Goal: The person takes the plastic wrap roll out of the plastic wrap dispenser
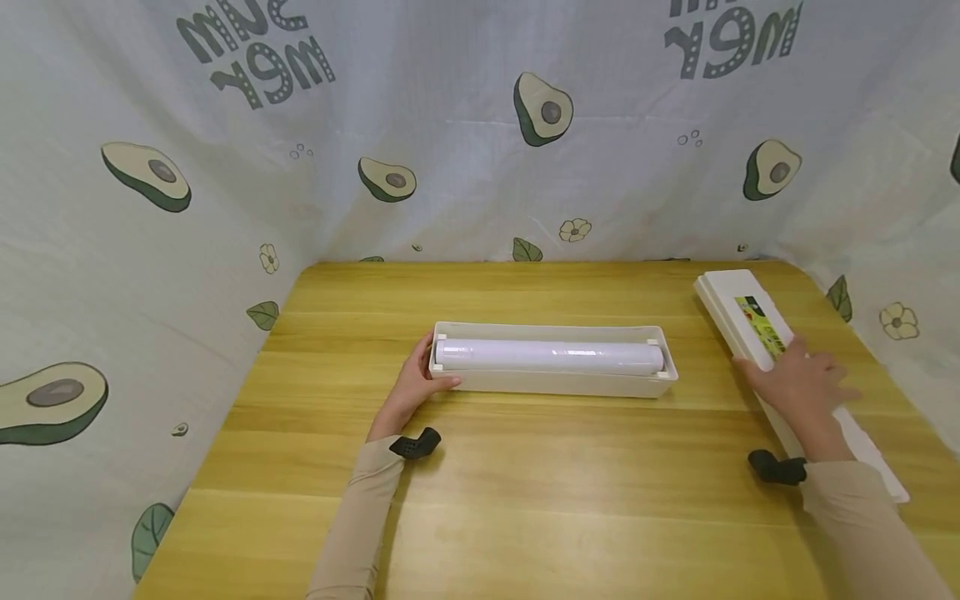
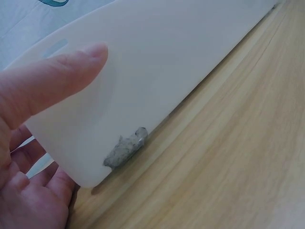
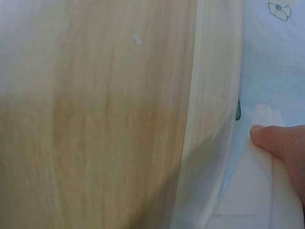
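A long white dispenser box (image 1: 555,382) lies lidless on the table with a roll of clear plastic film (image 1: 517,356) inside. My left hand (image 1: 414,385) grips its left end, thumb (image 2: 76,71) on the front wall and fingers around the end. In the left wrist view a crumpled greyish patch (image 2: 126,150) shows at the box's lower edge. To the right lies a long white lid (image 1: 731,287) with a green and yellow label (image 1: 760,327). Over it my right hand (image 1: 802,392) spreads its slightly blurred fingers. Its thumb (image 3: 276,138) is at the lid's edge.
Both long things lie on a wood-grain table (image 1: 570,492), the lid slanting near the right side. Behind and beside the table hangs a pale curtain (image 1: 465,83) printed with avocados. A dark wrist camera (image 1: 416,443) sits on the left sleeve.
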`<action>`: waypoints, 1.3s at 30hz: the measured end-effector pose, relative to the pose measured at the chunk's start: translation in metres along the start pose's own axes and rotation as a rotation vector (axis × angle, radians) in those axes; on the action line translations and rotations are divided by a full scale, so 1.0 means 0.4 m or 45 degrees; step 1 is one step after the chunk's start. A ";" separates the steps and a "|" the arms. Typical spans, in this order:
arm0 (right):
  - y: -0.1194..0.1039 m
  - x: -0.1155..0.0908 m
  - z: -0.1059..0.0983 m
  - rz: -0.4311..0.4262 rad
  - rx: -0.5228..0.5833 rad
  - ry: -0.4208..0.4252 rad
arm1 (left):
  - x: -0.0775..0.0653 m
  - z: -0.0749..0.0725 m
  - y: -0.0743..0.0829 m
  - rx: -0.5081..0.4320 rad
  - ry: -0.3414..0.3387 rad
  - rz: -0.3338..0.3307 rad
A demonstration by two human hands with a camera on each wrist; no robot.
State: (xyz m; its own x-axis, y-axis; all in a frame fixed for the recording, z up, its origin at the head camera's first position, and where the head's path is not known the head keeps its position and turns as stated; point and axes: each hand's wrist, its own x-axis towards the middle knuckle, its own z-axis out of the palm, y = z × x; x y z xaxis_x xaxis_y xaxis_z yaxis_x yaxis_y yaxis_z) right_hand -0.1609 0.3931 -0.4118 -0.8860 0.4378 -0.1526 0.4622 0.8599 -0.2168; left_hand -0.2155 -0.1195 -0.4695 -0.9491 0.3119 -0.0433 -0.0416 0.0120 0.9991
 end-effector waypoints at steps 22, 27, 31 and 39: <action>0.022 0.035 -0.015 0.026 0.005 -0.050 | 0.003 -0.004 0.004 0.007 0.002 -0.020; 0.032 0.037 -0.011 0.024 0.023 -0.048 | -0.001 0.000 0.005 -0.031 0.000 -0.008; 0.042 0.041 -0.004 0.036 0.029 -0.039 | -0.005 0.003 0.006 -0.046 -0.008 0.003; 0.062 0.049 0.001 0.054 -0.005 -0.044 | -0.007 -0.001 0.007 -0.018 -0.008 0.022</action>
State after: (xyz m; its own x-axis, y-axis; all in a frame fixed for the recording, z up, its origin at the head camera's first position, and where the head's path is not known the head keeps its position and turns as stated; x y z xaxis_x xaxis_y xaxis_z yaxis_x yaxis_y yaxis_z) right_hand -0.1669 0.4228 -0.4206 -0.8637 0.4649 -0.1945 0.4993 0.8418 -0.2053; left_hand -0.2132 -0.1206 -0.4668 -0.9478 0.3178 -0.0258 -0.0295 -0.0067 0.9995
